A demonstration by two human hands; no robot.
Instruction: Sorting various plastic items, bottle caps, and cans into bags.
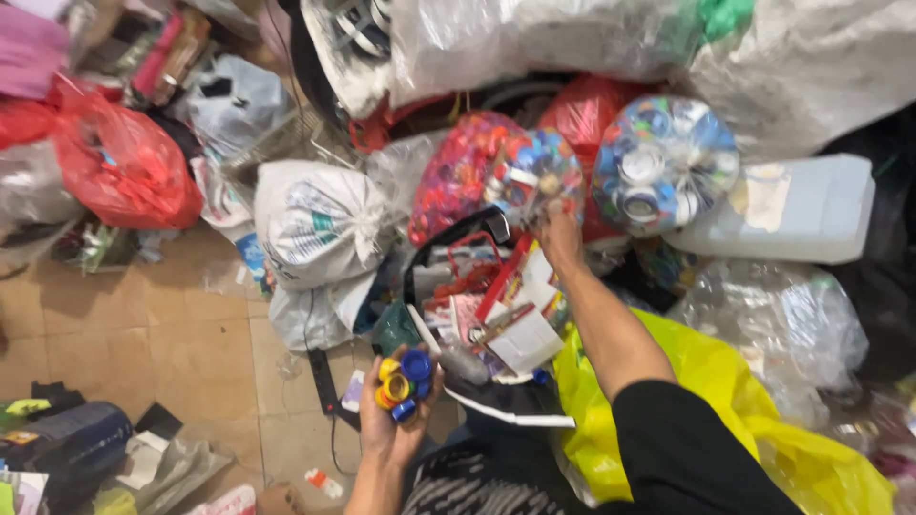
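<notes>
Several bottle caps in left hand

View count: one view only is given, so no part of the scene is shared between two views.
Position: the camera is worn on the person's head, above both arms.
Direction: the scene is looked down on steeply, towards the tiled floor and the heaped bags beyond.
Nearness: the left hand is seen close, low in the middle; the right hand is reached further out, near the centre.
Framing: the right sleeve is cut by the lower edge; the white sacks are cut by the upper edge.
Tilt: the floor's tile lines are seen slightly slanted.
</notes>
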